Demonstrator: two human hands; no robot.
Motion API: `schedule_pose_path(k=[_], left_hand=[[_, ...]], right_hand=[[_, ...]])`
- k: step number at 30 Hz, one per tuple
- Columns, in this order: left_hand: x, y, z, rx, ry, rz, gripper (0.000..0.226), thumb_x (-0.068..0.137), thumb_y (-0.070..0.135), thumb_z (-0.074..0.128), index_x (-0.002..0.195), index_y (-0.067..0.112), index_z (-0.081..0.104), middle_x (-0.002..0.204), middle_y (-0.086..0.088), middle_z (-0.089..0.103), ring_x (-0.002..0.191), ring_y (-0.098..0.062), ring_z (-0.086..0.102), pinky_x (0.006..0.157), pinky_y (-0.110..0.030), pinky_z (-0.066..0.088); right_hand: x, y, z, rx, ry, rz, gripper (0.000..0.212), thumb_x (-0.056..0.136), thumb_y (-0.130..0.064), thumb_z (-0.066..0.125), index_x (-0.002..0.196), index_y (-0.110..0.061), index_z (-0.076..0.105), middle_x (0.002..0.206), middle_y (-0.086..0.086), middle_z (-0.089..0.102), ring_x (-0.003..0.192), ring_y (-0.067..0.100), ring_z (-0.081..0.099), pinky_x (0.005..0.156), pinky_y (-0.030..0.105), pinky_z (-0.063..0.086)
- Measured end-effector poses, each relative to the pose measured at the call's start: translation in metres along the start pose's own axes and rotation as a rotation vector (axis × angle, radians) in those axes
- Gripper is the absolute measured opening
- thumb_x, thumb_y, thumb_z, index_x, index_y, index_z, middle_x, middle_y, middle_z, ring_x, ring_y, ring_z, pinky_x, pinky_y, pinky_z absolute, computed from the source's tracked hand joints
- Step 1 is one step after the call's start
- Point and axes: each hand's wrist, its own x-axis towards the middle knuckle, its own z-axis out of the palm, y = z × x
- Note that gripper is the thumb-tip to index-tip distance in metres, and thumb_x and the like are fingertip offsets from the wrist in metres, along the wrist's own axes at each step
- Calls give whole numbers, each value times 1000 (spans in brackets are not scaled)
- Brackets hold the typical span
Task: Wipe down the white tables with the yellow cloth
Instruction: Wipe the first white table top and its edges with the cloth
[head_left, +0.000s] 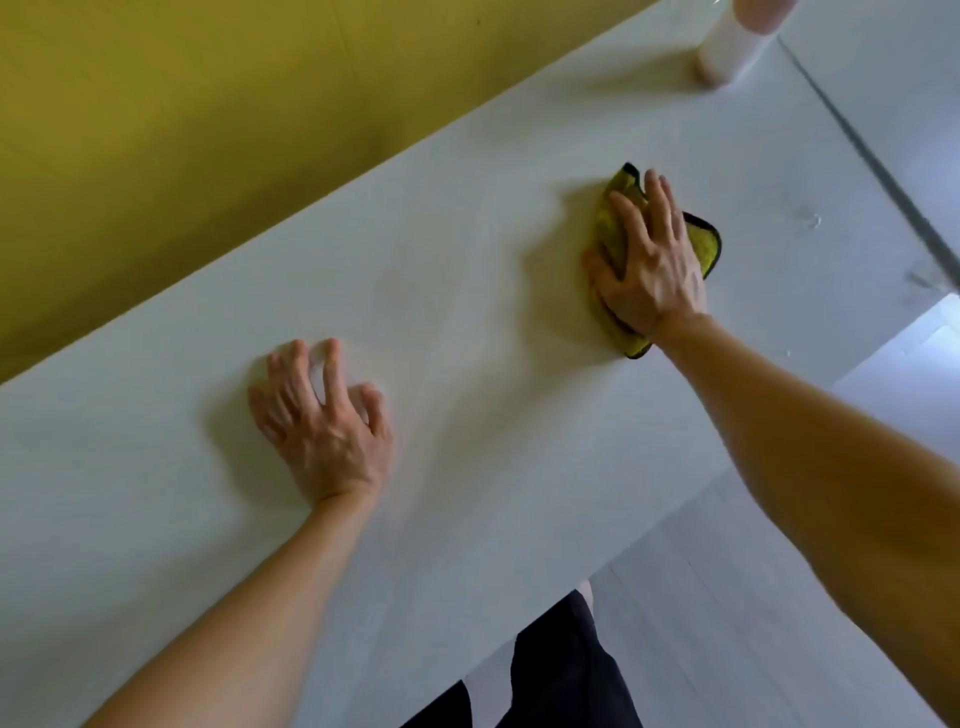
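Note:
A long white table (441, 291) runs from the lower left to the upper right. A yellow cloth (610, 228) with a dark edge lies bunched on it right of the middle. My right hand (649, 260) presses flat on the cloth with its fingers spread and covers most of it. Further left and nearer to me, my left hand (324, 421) rests on the bare tabletop, its fingers spread and slightly arched.
A white bottle (727, 41) stands on the table at the top right, blurred. A second white table (893, 93) butts against the first along a dark seam at the right. A yellow wall (182, 130) runs along the table's far edge. Grey floor shows at the lower right.

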Motion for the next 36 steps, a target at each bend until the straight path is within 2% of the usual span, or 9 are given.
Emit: schedule_pose_path(k=[4,8,11,16,20,24,28,33,36], left_hand=[[-1,-2,-2,-10,-7,-3,54,102,35,58,154,21,57,166,-15,45,160,-41,34,130,-64,20],[3,-3,-6,-96,-12,194,48,104,29,60,151,19,62,164,-14,49,157,-38,40,127,-66,25],[3,-2,-6,-155,-53,408,49,104,30,61,152,22,64,163,-13,51,154,-38,45,126,-65,28],[3,-1,-3,-156,-72,457,46,106,41,60,149,28,67,164,-13,51,154,-39,45,128,-63,25],[5,0,-4,-163,-53,453,44,104,36,63,147,28,69,163,-12,53,154,-37,45,128,-63,26],[5,-1,-6,-155,-47,453,45,104,36,62,147,28,69,163,-12,53,152,-38,46,127,-63,28],[4,-2,-5,-155,-45,466,45,105,37,61,148,27,68,163,-12,53,152,-38,47,127,-62,29],[4,-2,-4,-141,-23,481,44,107,38,58,149,28,67,163,-12,52,151,-38,47,126,-62,29],[5,-2,-5,-122,-28,487,45,108,39,55,150,27,66,163,-14,51,152,-39,45,127,-62,27]], right_hand=[[-50,-69,21,78,75,40,70,103,-44,61,165,-17,44,180,15,22,166,36,19,135,53,17],[-154,-147,34,166,-170,-524,52,114,-37,53,163,-21,50,179,22,19,167,39,15,134,59,17],[-148,-95,23,140,-242,-802,46,112,-28,53,154,-11,60,176,20,28,165,40,24,132,61,23],[-84,51,-18,-16,44,-31,52,109,-38,54,153,-12,57,174,18,34,161,42,32,126,63,32],[-104,-8,2,33,121,266,65,101,-56,59,151,-16,57,178,15,27,166,36,20,133,59,20],[-197,-121,26,164,-137,-332,56,106,-51,65,145,-10,66,177,17,29,167,38,18,131,62,23],[-196,-61,14,152,-262,-750,47,107,-27,64,152,-10,62,175,17,32,165,37,25,131,60,27],[-132,63,-20,0,81,-81,45,112,-34,59,152,-15,60,174,13,37,163,35,33,128,60,32],[-130,54,-11,-2,181,210,51,110,-35,53,159,-20,51,177,11,33,165,32,27,132,55,26]])
